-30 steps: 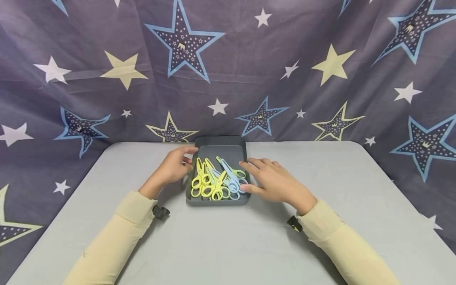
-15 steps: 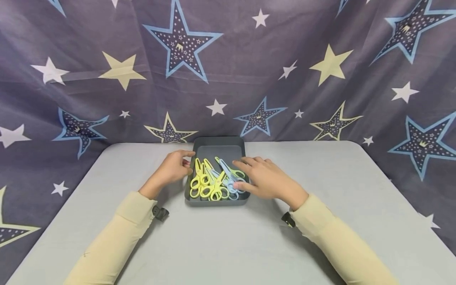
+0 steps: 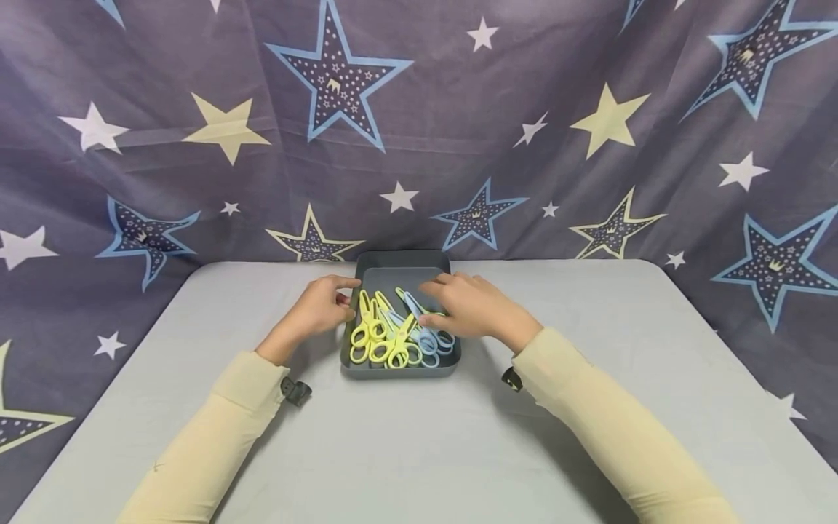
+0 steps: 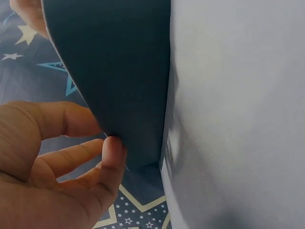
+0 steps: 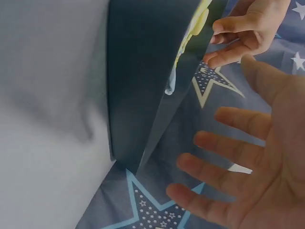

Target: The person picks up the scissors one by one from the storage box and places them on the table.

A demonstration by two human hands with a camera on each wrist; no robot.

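A dark grey tray sits at the far side of the table, with several yellow and light blue scissors heaped in its nearer half. My left hand pinches the left rim, its thumb and fingertips meeting at the edge of the tray wall in the left wrist view. Over the tray's right side hovers my right hand, its thumb above the light blue scissors. In the right wrist view that right hand has spread fingers and holds nothing. Yellow scissors lie left of the blue ones.
A light grey table extends in front of and beside the tray. Directly behind it hangs a dark curtain printed with stars. Dark wrist cameras, such as the left camera, jut below both cuffs.
My right hand has moved left and slightly away from me, from beside the right rim to over the scissors. The left hand stays at the left rim, and the scissors have not moved.
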